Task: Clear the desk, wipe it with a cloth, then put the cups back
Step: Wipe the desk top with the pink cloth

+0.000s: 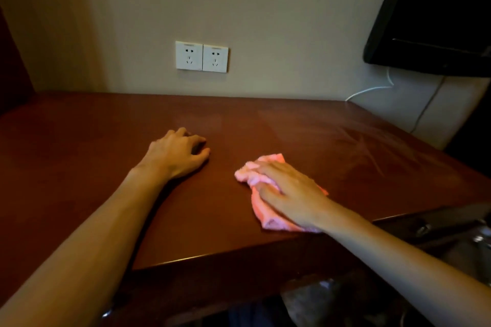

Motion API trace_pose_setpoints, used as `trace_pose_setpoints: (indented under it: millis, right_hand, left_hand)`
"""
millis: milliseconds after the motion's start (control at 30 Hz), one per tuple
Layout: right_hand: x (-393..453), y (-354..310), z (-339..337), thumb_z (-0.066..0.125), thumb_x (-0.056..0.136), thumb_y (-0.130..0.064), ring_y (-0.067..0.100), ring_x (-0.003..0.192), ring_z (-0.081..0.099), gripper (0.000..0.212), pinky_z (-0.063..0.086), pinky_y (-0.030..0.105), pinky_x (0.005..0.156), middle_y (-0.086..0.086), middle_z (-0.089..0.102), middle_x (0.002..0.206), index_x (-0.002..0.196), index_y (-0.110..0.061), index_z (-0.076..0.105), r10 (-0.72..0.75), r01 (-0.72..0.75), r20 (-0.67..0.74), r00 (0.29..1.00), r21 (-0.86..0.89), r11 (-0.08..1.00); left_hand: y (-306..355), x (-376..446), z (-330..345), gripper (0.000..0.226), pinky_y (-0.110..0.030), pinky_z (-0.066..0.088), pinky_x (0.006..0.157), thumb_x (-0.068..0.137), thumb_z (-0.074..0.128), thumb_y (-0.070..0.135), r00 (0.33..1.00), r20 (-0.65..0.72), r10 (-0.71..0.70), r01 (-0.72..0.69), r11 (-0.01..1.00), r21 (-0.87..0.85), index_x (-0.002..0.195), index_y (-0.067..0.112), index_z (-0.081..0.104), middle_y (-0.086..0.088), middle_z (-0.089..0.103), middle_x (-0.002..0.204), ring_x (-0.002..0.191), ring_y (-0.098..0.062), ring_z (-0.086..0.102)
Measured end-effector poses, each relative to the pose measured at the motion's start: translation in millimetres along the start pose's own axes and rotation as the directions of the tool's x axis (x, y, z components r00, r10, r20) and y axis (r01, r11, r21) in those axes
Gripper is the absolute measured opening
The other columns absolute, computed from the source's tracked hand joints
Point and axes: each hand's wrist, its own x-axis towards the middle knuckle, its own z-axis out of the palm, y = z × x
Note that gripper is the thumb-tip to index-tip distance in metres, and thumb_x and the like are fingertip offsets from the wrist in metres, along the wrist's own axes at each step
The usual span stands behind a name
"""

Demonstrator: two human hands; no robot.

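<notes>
A dark reddish wooden desk (pixel 79 141) fills the middle of the view. A crumpled pink cloth (pixel 261 211) lies on it near the front edge, right of centre. My right hand (pixel 289 191) presses flat on the cloth, fingers spread over it. My left hand (pixel 176 152) rests on the bare desk to the left of the cloth, fingers curled loosely with nothing in them. Wet streaks show on the desk's right part (pixel 372 146). No cups are in view.
Two white wall sockets (pixel 202 56) sit above the desk's back edge. A black screen (pixel 435 13) hangs at the upper right, with a white cable (pixel 372 89) below it. Dark objects (pixel 451 228) stand at the lower right beside the desk.
</notes>
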Motion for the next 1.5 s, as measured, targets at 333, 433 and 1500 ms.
trace_pose_setpoints:
  millis: [333,433,1500]
  right_hand:
    - [100,52,5,0.037,0.105,-0.042,0.010,0.135,0.046,0.038,0.040,0.032,0.098,-0.016,0.053,0.146,0.135,-0.036,0.059,0.221,-0.222,-0.019,0.975,-0.032,0.975]
    - [156,79,6,0.035,0.100,-0.046,0.021,0.131,0.052,0.042,0.046,0.044,0.102,-0.011,0.058,0.141,0.129,-0.036,0.063,0.298,-0.300,-0.050,0.953,-0.032,0.954]
    - [33,36,-11,0.046,0.104,-0.037,-0.008,0.131,0.035,0.032,0.033,0.019,0.102,-0.030,0.043,0.142,0.135,-0.038,0.055,0.098,-0.098,0.032,0.995,0.027,0.995]
  left_hand:
    - [-8,0,6,0.065,-0.043,0.050,0.099,0.093,0.036,0.075,1.000,-0.002,0.031,-0.031,0.999,-0.007,0.149,0.043,0.042,0.002,0.045,0.149,0.130,-0.020,0.049]
    - [-8,8,9,0.067,-0.044,0.048,0.102,0.092,0.032,0.078,1.000,-0.001,0.027,-0.027,1.000,-0.011,0.150,0.044,0.039,0.005,0.042,0.152,0.134,-0.019,0.046]
    - [-6,24,-9,0.078,-0.047,0.048,0.103,0.090,0.033,0.080,0.992,0.110,-0.062,0.050,0.993,0.104,0.153,0.035,0.038,-0.006,0.040,0.154,0.137,-0.029,0.045]
